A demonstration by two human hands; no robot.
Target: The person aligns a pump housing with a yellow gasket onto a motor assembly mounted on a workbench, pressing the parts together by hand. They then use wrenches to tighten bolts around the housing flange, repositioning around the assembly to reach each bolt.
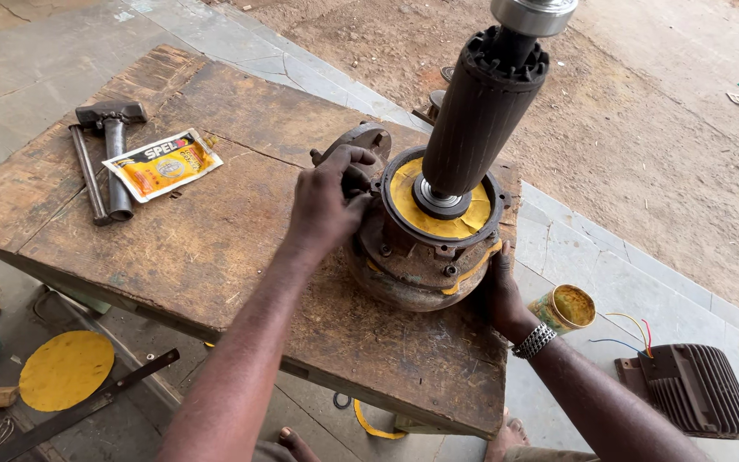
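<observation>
Soft, even daylight (shadows faint, no glare), sharp focus, slight wide-angle stretching at edges.

The worktop (215, 248) is rough, stained wood. On it, the housing (404, 274) is rusty cast metal under a matt yellow paper gasket (404, 192) — the rotor (476, 111) dark and ribbed. Left of the housing, a glossy sachet (162, 164) and a dull steel hammer (113, 137).

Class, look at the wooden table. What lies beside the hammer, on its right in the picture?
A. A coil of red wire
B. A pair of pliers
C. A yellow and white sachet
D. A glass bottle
C: a flat yellow and white sachet lies on the wooden table just to the right of the hammer; no pliers, wire coil or bottle lie there.
</observation>
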